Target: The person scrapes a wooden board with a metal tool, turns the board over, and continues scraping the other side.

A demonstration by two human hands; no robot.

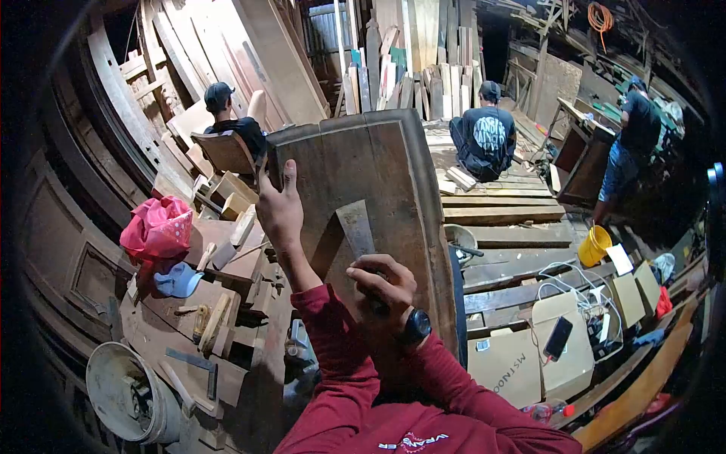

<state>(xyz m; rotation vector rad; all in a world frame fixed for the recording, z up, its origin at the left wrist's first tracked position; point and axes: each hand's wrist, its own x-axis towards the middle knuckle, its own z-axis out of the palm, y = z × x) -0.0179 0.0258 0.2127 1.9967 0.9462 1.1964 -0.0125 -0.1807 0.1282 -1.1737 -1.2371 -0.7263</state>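
A dark wooden panel [370,163] with a raised border leans up in front of me. My left hand [280,212] grips its left edge, thumb on the face and the other fingers mostly hidden behind. In my right hand [384,286] is a putty knife [355,229]. Its wide, stained metal blade points up and overlaps the middle of the panel, while the closed fingers hide its handle. A dark watch [417,325] sits on my right wrist.
On the left bench [151,325] lie a square [198,368], a blue cap [178,279] and a pink bag [156,227]. A white bucket [128,393] stands below. Cardboard [514,367] bears a phone [558,338] and cables at right. Several people work beyond, near a yellow bucket [594,246].
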